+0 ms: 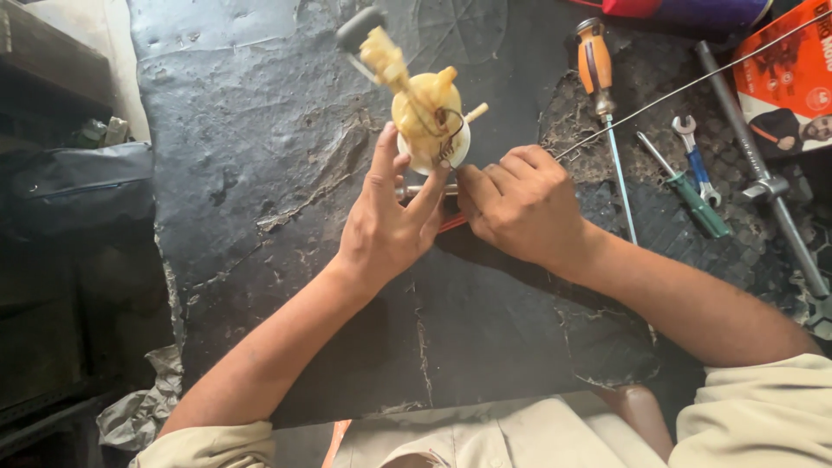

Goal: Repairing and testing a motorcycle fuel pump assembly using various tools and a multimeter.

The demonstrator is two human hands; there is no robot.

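Glossy yellowed plastic pump assembly over a rough, cracked black rubber mat.

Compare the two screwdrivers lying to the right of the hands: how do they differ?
The orange-handled screwdriver is the longer one, with a thick orange and black handle and a thin shaft running toward the person. The green-handled screwdriver is shorter, with a slim green handle, and lies slanted with its tip pointing up-left. It sits farther right, beside a blue wrench. Both rest untouched on the dark mat.

Bare forearms; short beige sleeves, beige shirt front with placket.
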